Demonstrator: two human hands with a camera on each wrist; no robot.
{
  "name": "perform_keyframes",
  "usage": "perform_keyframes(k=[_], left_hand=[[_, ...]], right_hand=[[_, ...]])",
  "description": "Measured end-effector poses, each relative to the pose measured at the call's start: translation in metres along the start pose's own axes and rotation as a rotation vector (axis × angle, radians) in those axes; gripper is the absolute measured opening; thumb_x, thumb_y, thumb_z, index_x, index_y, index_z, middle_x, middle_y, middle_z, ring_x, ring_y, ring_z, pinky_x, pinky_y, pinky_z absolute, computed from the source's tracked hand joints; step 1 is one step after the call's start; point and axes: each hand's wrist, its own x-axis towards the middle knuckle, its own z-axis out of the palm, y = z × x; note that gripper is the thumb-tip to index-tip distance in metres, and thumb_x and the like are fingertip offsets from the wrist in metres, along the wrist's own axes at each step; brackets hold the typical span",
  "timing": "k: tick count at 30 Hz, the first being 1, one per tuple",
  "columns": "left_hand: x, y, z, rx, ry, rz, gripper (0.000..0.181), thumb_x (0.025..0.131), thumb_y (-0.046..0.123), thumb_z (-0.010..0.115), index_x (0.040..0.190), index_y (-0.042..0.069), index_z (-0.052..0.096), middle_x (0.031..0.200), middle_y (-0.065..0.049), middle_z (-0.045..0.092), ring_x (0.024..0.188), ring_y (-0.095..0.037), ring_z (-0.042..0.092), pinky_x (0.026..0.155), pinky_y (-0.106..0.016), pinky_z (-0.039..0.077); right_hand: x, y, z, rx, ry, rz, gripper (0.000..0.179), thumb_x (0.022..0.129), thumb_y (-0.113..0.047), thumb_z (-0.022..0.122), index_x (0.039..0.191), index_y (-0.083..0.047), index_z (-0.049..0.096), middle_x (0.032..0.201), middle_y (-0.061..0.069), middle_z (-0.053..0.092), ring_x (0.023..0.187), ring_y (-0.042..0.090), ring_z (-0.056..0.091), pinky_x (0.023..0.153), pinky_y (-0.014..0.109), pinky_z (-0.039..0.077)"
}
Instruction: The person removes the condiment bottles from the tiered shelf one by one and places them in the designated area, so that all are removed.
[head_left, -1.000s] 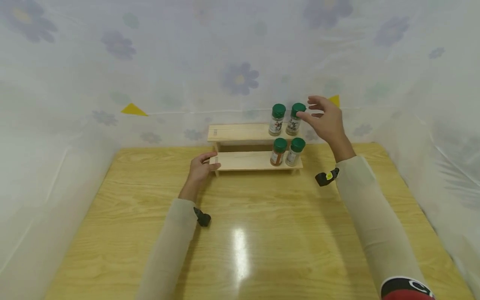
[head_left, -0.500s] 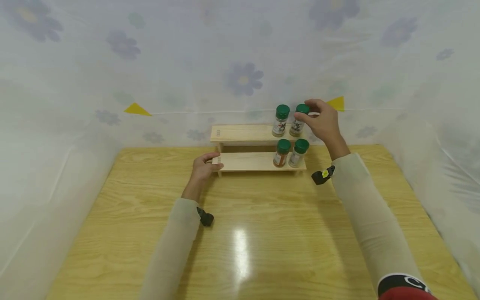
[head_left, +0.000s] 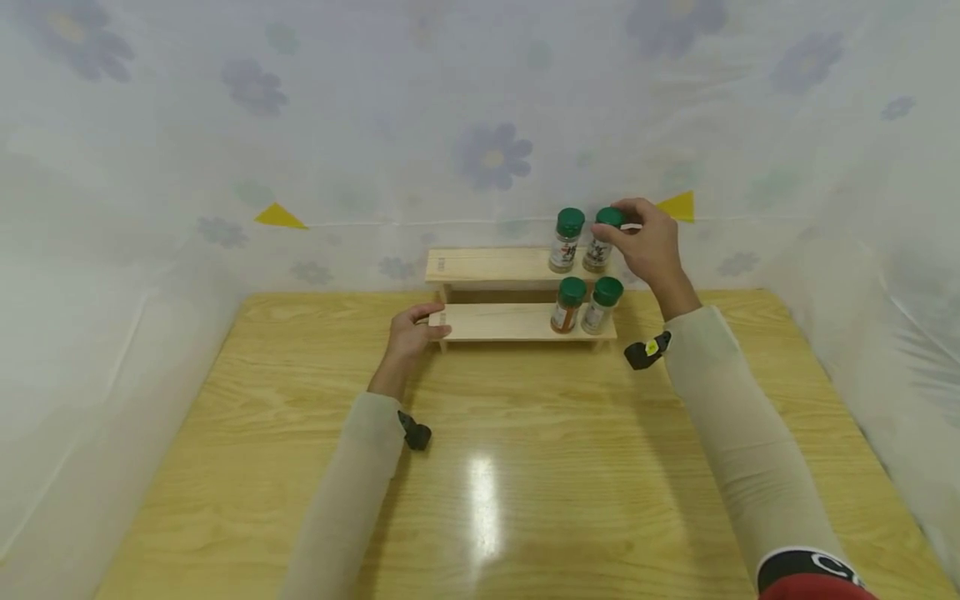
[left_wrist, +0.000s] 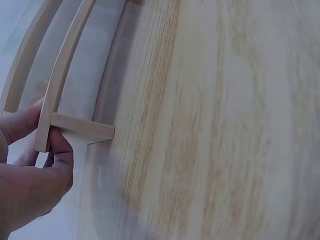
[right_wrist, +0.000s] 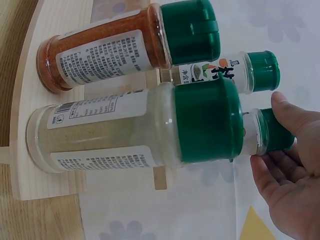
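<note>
While the left hand (head_left: 408, 334) grips the left end of the rack (head_left: 468, 317) in the head view, the right hand (head_left: 651, 244) has its thumb and fingers clamped about the green cap (head_left: 609, 216) of the back right jar (head_left: 597, 252), at the right end of the upper shelf (head_left: 487, 264). That jar looks upright, its base at shelf level; whether the shelf bears its weight cannot be told. The back left jar (head_left: 564, 252) stands just beside it, with the red jar (head_left: 564, 319) and pale jar (head_left: 595, 317) in front on the lower shelf (head_left: 506, 322). Guiding it straight up or down should spare these neighbours a knock.

In the left wrist view, the lower shelf is pinched from above and below, near a leg (left_wrist: 84, 128) that appears to stand on the bench (left_wrist: 210, 130). A light downward hold seems best: raising this end could tip the jars.

In the right wrist view, the thumb (right_wrist: 289, 110) is on one side of the cap and the fingers (right_wrist: 265, 175) on the other, closed near the neck. The pale jar hides much of the jar behind, so its base is better judged from above. With so high a grip it could swing; an even squeeze and a slow release would serve.
</note>
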Motion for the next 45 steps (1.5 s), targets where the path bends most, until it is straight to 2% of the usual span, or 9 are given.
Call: perform_keyframes(k=[9,16,22,28,32,38,41,45], left_hand=[[0.002,0.000,0.002,-0.014,0.017,-0.020,0.043,0.081,-0.004,0.070,0.122,0.007,0.063,0.142,-0.007,0.047,0.130,-0.027,0.044,0.098,-0.038,0.050],[0.004,0.000,0.001,-0.012,0.012,-0.025,0.043,0.081,-0.003,0.071,0.122,0.008,0.063,0.146,-0.006,0.043,0.137,-0.025,0.036,0.101,-0.038,0.048],[0.005,0.000,-0.001,-0.012,0.013,-0.030,0.043,0.082,-0.003,0.070,0.123,0.007,0.062,0.146,-0.006,0.043,0.133,-0.026,0.041,0.101,-0.039,0.048],[0.006,0.000,-0.005,-0.018,0.016,-0.030,0.043,0.082,-0.003,0.070,0.123,0.007,0.062,0.150,-0.005,0.038,0.141,-0.024,0.030,0.103,-0.038,0.046],[0.007,0.000,-0.006,-0.028,0.017,-0.036,0.043,0.081,-0.003,0.070,0.122,0.007,0.062,0.151,-0.004,0.037,0.143,-0.024,0.027,0.104,-0.037,0.046],[0.007,0.000,-0.008,-0.032,0.029,-0.047,0.044,0.081,-0.003,0.071,0.123,0.007,0.062,0.150,-0.005,0.038,0.139,-0.025,0.035,0.103,-0.038,0.047],[0.008,0.000,-0.010,-0.043,0.033,-0.048,0.043,0.081,-0.003,0.071,0.122,0.007,0.063,0.150,-0.006,0.039,0.136,-0.026,0.039,0.102,-0.038,0.047],[0.010,-0.001,-0.011,-0.057,0.036,-0.045,0.043,0.081,-0.004,0.070,0.122,0.006,0.063,0.150,-0.007,0.039,0.137,-0.026,0.038,0.102,-0.038,0.048]], right_hand=[[-0.004,-0.005,-0.002,0.001,-0.011,-0.002,0.052,0.086,-0.037,0.068,0.126,-0.005,0.055,0.121,0.015,0.058,0.111,0.025,0.055,0.098,0.038,0.048],[-0.009,-0.009,-0.008,-0.004,0.003,-0.017,0.056,0.087,-0.038,0.067,0.130,-0.006,0.053,0.123,0.014,0.057,0.115,0.026,0.054,0.098,0.039,0.047],[-0.012,-0.008,-0.016,-0.029,0.020,-0.041,0.056,0.089,-0.039,0.064,0.132,-0.006,0.052,0.124,0.015,0.056,0.115,0.026,0.054,0.097,0.038,0.048],[-0.015,-0.001,-0.023,-0.058,0.060,-0.048,0.057,0.089,-0.040,0.064,0.133,-0.006,0.052,0.124,0.016,0.057,0.116,0.028,0.054,0.098,0.037,0.049],[-0.020,0.005,-0.028,-0.060,0.087,-0.047,0.058,0.089,-0.040,0.064,0.133,-0.005,0.052,0.126,0.015,0.055,0.117,0.027,0.053,0.098,0.032,0.049],[-0.027,0.015,-0.038,-0.071,0.131,-0.058,0.054,0.090,-0.037,0.064,0.131,-0.003,0.053,0.124,0.016,0.056,0.115,0.027,0.053,0.093,0.019,0.048],[-0.031,0.023,-0.043,-0.079,0.139,-0.032,0.055,0.089,-0.038,0.064,0.131,-0.004,0.053,0.124,0.016,0.056,0.114,0.024,0.053,0.092,0.016,0.047],[-0.038,0.036,-0.049,-0.090,0.139,0.007,0.057,0.089,-0.040,0.063,0.132,-0.004,0.053,0.123,0.016,0.056,0.111,0.018,0.053,0.088,0.013,0.046]])
